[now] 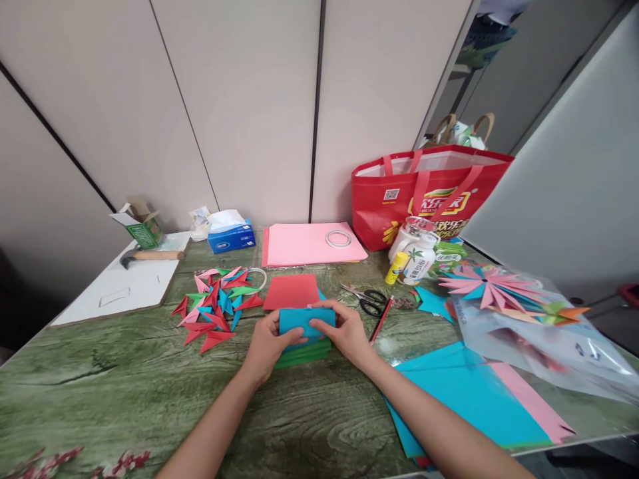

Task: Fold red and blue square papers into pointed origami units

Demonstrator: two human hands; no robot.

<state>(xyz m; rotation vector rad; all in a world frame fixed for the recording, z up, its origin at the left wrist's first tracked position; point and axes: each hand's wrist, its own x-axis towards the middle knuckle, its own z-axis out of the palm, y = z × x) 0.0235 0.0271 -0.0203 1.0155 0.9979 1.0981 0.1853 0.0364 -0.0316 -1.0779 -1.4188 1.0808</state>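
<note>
A small blue sheet of paper, seemingly folded, is held up between both hands. My left hand pinches its left end, thumb in front. At the right end, my right hand grips it the same way, thumb across the face. Just below and behind the blue paper lie green paper pieces on the table. A red paper square rests beyond the hands. To the left sits a heap of folded paper points in red, blue, pink and green.
Black-handled scissors and a red pencil lie right of my hands. Large blue sheets are under my right forearm. Behind stand a tissue box, pink sheets, a glue stick and a red bag. A hammer lies far left.
</note>
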